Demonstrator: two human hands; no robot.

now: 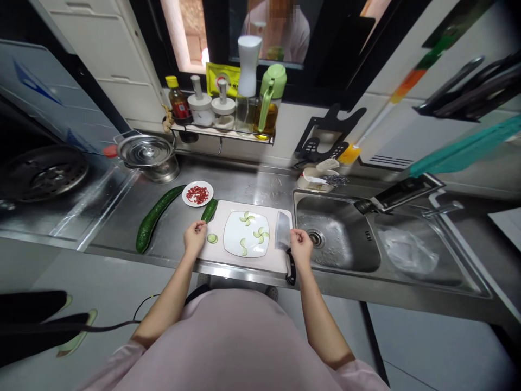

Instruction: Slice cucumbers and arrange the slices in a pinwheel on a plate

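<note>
A white square plate (232,247) lies on a pale cutting board (220,258). Green-edged cucumber slices (261,234) are laid on it in three small fan-like clusters. My left hand (195,237) is closed in a pinch over the board's left edge, beside a few round cucumber slices (212,238) and just below a cut cucumber piece (209,210). Whatever its fingertips hold, if anything, is too small to make out. At the board's right edge, my right hand (302,247) is also pinched closed, next to a cleaver (282,231) with a black handle; its fingertips' contents cannot be made out.
A long cucumber (157,217) and a small white dish (185,197) of red bits lie to the left. Behind them stands a lidded steel pot (160,167). A rack (228,130) holds seasoning jars and bottles. On the right is a double sink (337,255) with a faucet (396,193).
</note>
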